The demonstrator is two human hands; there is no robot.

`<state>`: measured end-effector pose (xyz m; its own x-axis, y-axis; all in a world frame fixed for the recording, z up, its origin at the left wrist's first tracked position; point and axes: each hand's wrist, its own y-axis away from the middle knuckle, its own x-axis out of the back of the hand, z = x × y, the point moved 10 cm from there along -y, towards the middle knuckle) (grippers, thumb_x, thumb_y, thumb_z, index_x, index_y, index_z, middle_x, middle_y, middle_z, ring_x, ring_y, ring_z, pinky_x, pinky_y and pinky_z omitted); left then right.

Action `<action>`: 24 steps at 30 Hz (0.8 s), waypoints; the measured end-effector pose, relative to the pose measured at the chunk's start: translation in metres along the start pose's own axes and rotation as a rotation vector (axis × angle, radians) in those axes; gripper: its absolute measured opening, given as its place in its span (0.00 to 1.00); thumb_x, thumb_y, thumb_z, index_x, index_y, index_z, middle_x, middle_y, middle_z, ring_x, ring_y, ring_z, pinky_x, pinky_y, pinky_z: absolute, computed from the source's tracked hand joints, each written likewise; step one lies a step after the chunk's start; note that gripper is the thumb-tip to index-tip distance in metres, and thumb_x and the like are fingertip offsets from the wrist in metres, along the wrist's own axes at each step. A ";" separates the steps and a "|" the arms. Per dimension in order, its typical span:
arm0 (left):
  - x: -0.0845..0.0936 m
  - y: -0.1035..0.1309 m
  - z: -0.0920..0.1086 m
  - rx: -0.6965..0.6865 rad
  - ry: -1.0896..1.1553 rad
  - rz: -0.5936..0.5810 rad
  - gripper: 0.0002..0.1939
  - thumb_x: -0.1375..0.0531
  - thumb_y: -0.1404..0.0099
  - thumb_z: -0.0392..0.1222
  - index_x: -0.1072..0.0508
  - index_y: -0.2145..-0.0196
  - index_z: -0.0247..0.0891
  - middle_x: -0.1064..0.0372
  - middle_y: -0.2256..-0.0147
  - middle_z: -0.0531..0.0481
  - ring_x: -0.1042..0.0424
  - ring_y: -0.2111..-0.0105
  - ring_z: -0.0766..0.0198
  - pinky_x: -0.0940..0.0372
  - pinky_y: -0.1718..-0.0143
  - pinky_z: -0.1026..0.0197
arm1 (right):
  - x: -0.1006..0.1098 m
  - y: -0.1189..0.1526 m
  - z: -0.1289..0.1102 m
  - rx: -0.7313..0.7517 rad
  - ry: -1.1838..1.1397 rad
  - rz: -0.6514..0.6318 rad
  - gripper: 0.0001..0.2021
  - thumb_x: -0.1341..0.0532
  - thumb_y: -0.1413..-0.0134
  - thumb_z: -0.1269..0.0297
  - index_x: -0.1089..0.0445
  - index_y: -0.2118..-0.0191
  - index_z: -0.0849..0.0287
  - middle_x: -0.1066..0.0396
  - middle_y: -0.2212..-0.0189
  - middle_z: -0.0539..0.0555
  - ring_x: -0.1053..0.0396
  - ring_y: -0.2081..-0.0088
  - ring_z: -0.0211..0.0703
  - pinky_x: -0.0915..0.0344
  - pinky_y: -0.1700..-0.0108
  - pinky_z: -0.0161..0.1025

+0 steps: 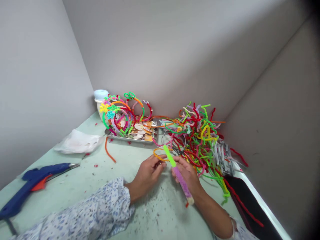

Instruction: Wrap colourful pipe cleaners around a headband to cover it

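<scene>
My left hand (149, 170) is closed, its thumb and finger pinching an orange pipe cleaner (157, 154) that bends into a loop above the fingertips. That pipe cleaner runs across toward my right hand (191, 176), whose fingers are curled. Held in the right hand is a narrow green-and-purple band (180, 178), slanting across the front of the hand. Bright green is its upper end, fuzzy purple its middle, and its lower tip is cream. Whether it is straight or a curved hoop seen edge-on, I cannot tell. A small orange bit shows by the lower tip.
Colourful headbands (120, 115) stand on a metal tray (130, 139) of shells. Tangled pipe cleaners (200, 140) heap at right, beside grey hoops (223, 156) and dark-handled scissors (178, 151). A blue glue gun (32, 186), plastic bag (78, 142) and lidded bottle (100, 96) are left.
</scene>
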<state>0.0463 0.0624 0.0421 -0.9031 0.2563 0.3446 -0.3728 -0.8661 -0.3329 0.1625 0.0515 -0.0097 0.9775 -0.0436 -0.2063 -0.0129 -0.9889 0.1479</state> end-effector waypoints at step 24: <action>-0.002 -0.007 -0.023 0.151 0.269 -0.108 0.10 0.38 0.46 0.44 0.26 0.69 0.34 0.30 0.69 0.46 0.31 0.67 0.63 0.38 0.66 0.64 | -0.010 0.002 0.012 -0.006 0.240 -0.149 0.06 0.45 0.48 0.62 0.39 0.67 0.58 0.39 0.86 0.42 0.47 0.86 0.30 0.50 0.83 0.28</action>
<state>0.0460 0.0780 0.0241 -0.8916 0.4368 0.1194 -0.4517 -0.8766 -0.1658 0.1499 0.0481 -0.0187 0.9905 0.1374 0.0083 0.1349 -0.9810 0.1394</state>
